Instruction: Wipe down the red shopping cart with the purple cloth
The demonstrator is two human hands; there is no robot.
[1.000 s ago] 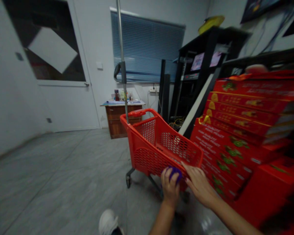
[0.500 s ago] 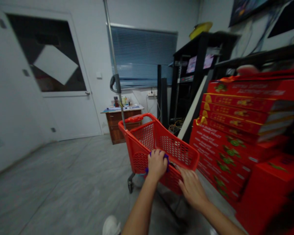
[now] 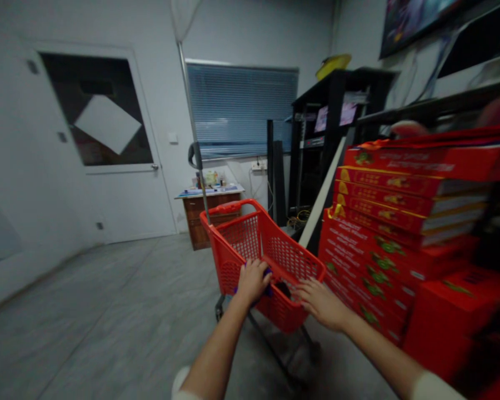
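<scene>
A red plastic shopping cart [image 3: 289, 255] on a dark metal frame stands on the floor in front of me. My left hand [image 3: 253, 280] is closed over the cart's near left rim, with a purple cloth [image 3: 267, 273] pressed beneath its fingers. My right hand [image 3: 320, 301] rests on the near right corner of the rim, its fingers reaching over the edge. A small dark thing, too unclear to name, lies inside the basket between my hands. A tall metal pole with a grey grip [image 3: 195, 155] rises by the cart's handle.
Stacked red boxes [image 3: 370, 244] stand close on the right. Behind the cart are a small wooden cabinet [image 3: 195, 222] and a black rack [image 3: 341, 83]. A white door [image 3: 129, 205] is at the left, beside grey floor.
The view has tilted up slightly. The cart's near end has shifted left relative to the boxes. My right hand's fingers have moved onto the near right corner; my left hand stays on the cloth.
</scene>
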